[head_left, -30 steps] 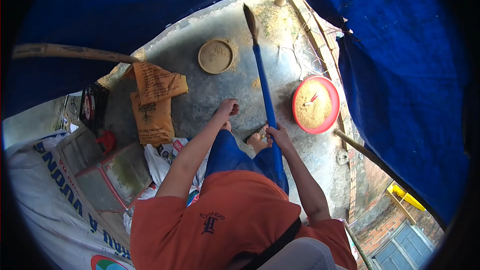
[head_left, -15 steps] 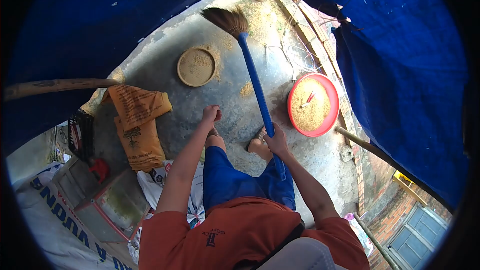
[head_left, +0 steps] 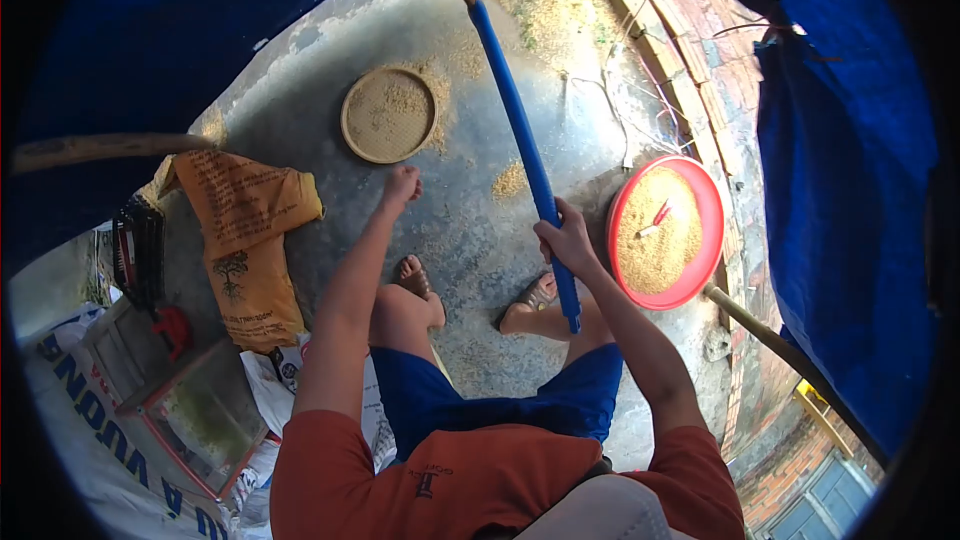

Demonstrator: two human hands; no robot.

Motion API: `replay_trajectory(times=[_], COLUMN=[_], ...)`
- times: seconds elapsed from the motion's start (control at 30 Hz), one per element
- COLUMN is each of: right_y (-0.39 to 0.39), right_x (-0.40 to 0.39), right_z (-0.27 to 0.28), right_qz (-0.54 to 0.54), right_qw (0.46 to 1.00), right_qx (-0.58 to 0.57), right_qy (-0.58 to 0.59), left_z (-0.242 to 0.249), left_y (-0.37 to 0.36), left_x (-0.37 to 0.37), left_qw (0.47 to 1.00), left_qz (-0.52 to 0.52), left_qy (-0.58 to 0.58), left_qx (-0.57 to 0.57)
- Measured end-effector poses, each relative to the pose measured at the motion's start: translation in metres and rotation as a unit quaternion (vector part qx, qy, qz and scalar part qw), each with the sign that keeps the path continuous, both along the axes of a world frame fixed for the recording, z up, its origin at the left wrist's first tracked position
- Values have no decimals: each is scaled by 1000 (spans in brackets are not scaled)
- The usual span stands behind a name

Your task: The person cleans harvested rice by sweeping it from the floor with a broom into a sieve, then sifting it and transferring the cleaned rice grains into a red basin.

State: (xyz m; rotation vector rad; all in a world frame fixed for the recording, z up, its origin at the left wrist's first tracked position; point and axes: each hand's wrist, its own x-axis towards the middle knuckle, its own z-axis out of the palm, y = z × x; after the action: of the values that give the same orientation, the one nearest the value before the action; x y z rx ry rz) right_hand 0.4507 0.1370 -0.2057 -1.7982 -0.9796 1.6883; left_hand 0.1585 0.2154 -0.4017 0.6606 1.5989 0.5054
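Observation:
My right hand point(head_left: 567, 237) is wrapped round the blue handle of a broom point(head_left: 515, 120), near its lower end. The broom's brown bristles are raised at the top edge of the view. My left hand point(head_left: 402, 187) is closed, just below a round woven tray point(head_left: 389, 116) that holds some grain on the floor. Whether anything is inside its fingers is hidden. To the right of my right hand stands a red basin point(head_left: 713, 230) full of grain, with a small red and white object point(head_left: 655, 221) on top.
Small grain piles point(head_left: 509, 180) lie on the concrete floor. Orange sacks point(head_left: 250, 280) and a glass-fronted box point(head_left: 205, 415) are at the left. Blue tarps point(head_left: 850, 170) hang at both sides. A bamboo pole point(head_left: 760, 330) slants behind the basin, beside a brick edge.
My left hand has moved forward, up to near the woven tray. The broom has moved forward and its bristles are now at the top edge. My knees are spread wider.

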Motion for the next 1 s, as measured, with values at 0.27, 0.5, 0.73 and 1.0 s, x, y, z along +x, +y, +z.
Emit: replay_trajectory(times=[0.27, 0.5, 0.73, 1.0], right_y=[11, 15, 71, 118], right_x=[-12, 11, 66, 118], right_z=[-99, -143, -198, -225], right_qz=[-24, 55, 126, 181], right_qw=[992, 996, 917, 806], right_qx=[-43, 41, 230, 211], right_qy=[113, -55, -299, -523], left_z=[-123, -178, -171, -78], left_y=[43, 54, 89, 159], left_x=[-108, -127, -132, -142], left_qw=[940, 963, 975, 781], left_qz=[-28, 257, 213, 110], left_qy=[334, 77, 52, 497], left_qx=[64, -20, 46, 362])
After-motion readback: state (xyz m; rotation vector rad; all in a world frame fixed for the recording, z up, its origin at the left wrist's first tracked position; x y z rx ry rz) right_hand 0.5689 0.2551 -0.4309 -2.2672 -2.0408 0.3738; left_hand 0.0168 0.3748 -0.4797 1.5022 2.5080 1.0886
